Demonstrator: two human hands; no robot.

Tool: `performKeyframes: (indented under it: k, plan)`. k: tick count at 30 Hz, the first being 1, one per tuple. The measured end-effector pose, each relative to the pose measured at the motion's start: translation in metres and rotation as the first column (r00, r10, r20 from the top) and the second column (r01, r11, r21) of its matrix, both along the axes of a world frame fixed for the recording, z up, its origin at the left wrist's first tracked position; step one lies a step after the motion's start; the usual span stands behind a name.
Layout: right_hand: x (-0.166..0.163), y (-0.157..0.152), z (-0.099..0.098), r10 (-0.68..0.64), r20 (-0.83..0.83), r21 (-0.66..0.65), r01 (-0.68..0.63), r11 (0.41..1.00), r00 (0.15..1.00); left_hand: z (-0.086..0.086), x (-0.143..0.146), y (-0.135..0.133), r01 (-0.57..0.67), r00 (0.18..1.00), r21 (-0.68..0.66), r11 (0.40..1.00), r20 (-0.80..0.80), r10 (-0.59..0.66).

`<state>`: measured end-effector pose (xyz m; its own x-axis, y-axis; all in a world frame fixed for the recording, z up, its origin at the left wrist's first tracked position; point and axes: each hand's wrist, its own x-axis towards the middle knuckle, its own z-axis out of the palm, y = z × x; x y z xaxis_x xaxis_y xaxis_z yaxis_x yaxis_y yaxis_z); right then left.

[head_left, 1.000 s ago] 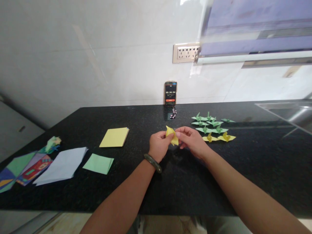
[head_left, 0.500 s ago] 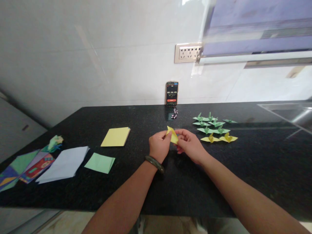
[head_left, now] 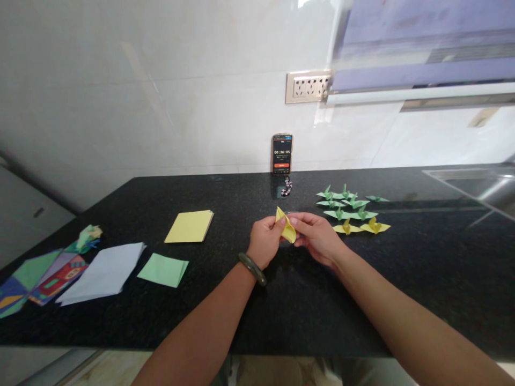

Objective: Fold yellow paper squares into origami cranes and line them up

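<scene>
A small folded piece of yellow origami paper (head_left: 287,230) is held between both hands above the dark counter. My left hand (head_left: 265,238), with a dark bangle (head_left: 252,269) on its wrist, pinches the paper's left side, thumb on top. My right hand (head_left: 317,236) grips the right edge between thumb and fingers; some of those fingers are hidden behind the paper. To the right stand two yellow paper cranes (head_left: 375,226) and several green paper cranes (head_left: 340,214) in rows.
Left of the hands lie a yellow paper stack (head_left: 189,226), green paper (head_left: 164,269), white sheets (head_left: 102,273), a colourful patterned piece (head_left: 56,279) and a crumpled paper bundle (head_left: 87,238). A phone (head_left: 282,154) showing a timer leans on the wall, beads (head_left: 286,187) before it. A sink (head_left: 483,185) is at right.
The right hand has shifted its hold, with its thumb now laid on the yellow paper's edge. The paper has turned slightly and shows more of its folded face.
</scene>
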<state>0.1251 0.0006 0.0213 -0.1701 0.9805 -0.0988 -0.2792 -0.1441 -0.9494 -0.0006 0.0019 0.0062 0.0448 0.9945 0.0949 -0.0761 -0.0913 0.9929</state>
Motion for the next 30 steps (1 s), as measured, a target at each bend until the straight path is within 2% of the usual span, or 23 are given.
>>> performKeyframes:
  k: [5,9,15,21,27,30]
  plan:
    - [-0.003,0.001,-0.006,-0.043,0.058,0.087,0.038,0.995,0.997,-0.005,0.0,0.002,0.002,0.997,0.034,0.999,-0.079,0.0]
    - [-0.004,0.001,-0.007,-0.073,0.125,0.151,0.054,0.987,0.989,-0.005,0.0,0.001,0.021,0.999,0.044,0.999,-0.05,-0.019]
    - [-0.004,0.001,-0.005,-0.112,0.184,0.198,0.075,0.977,0.977,-0.003,-0.001,0.0,-0.027,0.995,0.054,0.998,-0.095,0.032]
    - [-0.005,0.002,-0.008,-0.151,0.188,0.2,0.113,0.973,0.971,-0.001,0.001,-0.002,0.015,0.991,0.043,0.999,-0.13,-0.009]
    - [-0.003,0.002,-0.009,-0.185,0.219,0.226,0.135,0.965,0.958,0.004,-0.002,-0.002,-0.07,0.965,0.2,0.977,-0.233,0.117]
    - [-0.002,0.002,-0.007,-0.142,0.228,0.21,0.094,0.973,0.963,0.005,-0.004,-0.001,-0.119,0.967,0.21,0.97,-0.196,0.161]
